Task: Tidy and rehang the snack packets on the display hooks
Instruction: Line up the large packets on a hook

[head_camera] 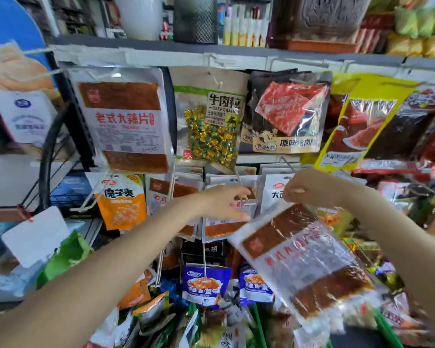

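Right hand [309, 188] is pinching the clear floppy red-strip snack packet [301, 257] by its top edge, centre-right; left hand [224, 202] is loosely steadying the white wire hook [244, 194]. Light, slippery film; probably best gripped near the hang hole.

Bright, even light, hardly any shadows. Glare glints off the clear packet [304, 259], which is smeared with motion blur. The wide lens bends the shelf [211, 50]; corners are soft.
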Demonstrator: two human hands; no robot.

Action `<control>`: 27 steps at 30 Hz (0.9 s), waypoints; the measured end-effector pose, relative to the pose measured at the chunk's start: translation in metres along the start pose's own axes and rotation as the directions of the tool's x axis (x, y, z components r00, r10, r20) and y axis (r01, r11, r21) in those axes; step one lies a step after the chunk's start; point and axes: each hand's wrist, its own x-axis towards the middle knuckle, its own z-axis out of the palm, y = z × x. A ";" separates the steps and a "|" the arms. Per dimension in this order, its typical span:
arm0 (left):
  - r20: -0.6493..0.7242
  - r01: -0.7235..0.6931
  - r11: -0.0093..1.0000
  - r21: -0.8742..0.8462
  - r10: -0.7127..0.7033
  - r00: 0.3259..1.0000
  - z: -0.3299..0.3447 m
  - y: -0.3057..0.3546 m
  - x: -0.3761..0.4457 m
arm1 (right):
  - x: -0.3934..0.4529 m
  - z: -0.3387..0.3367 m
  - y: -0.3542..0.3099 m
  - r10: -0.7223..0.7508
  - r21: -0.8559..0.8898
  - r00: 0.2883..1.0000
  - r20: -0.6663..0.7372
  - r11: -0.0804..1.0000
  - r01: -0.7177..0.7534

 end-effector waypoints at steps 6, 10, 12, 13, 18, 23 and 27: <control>-0.321 -0.021 0.892 -0.451 -0.140 0.937 -0.019 0.011 -0.055 | 0.011 -0.052 -0.057 -0.166 0.244 0.904 -0.394 0.929 0.277; -0.441 -0.007 0.823 -0.567 -0.297 0.847 -0.070 -0.006 -0.100 | 0.045 -0.061 -0.099 -0.222 0.229 0.831 -0.511 0.896 0.380; -0.483 -0.023 0.830 -0.557 -0.301 0.822 -0.093 -0.020 -0.122 | 0.064 -0.061 -0.119 -0.209 0.232 0.792 -0.574 0.886 0.401; -0.500 -0.050 0.827 -0.560 -0.289 0.816 -0.104 -0.031 -0.131 | 0.072 -0.062 -0.131 -0.191 0.248 0.770 -0.609 0.876 0.414; -0.723 -0.027 0.956 -0.293 -0.203 0.660 -0.151 -0.074 -0.167 | 0.117 -0.073 -0.190 -0.049 0.311 0.661 -0.749 0.855 0.416; -0.884 0.096 0.995 0.022 -0.025 0.467 -0.192 -0.088 -0.166 | 0.152 -0.089 -0.230 0.123 0.376 0.507 -0.853 0.820 0.433; -0.923 0.130 0.974 0.186 0.128 0.362 -0.193 -0.096 -0.154 | 0.160 -0.089 -0.231 0.227 0.431 0.489 -0.842 0.828 0.358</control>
